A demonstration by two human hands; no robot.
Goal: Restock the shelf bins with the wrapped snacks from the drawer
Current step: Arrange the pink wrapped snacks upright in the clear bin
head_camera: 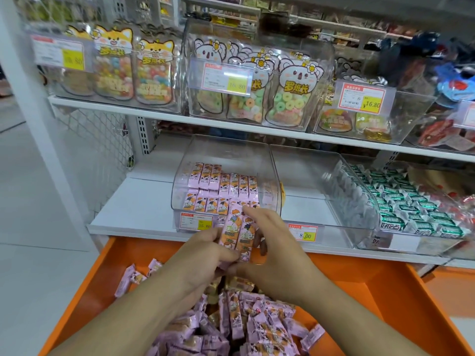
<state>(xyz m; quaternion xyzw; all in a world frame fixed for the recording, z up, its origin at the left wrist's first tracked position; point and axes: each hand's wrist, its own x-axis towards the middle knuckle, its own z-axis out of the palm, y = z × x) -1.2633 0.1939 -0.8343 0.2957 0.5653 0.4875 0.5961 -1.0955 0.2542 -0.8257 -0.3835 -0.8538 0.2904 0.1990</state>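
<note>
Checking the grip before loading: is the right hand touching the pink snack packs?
Touching. The head view shows right hand fingers wrapped around the snack packs.

Glossy pink film wraps the snacks [239, 232]; the bin [226, 155] is clear smooth plastic, the drawer [359, 278] matt orange.

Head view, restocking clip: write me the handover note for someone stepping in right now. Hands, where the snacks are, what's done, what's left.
Left hand and right hand together grip a small stack of pink wrapped snacks, held upright above the orange drawer, just in front of the clear bin.
Done: the clear bin holds two neat rows of the same pink snacks across its floor; it is far from full.
Left: place the held stack in that bin, then keep moving the loose pile of snacks out of the drawer. The neighbouring bin to the right looks empty; whether it takes this product I cannot tell.
</note>
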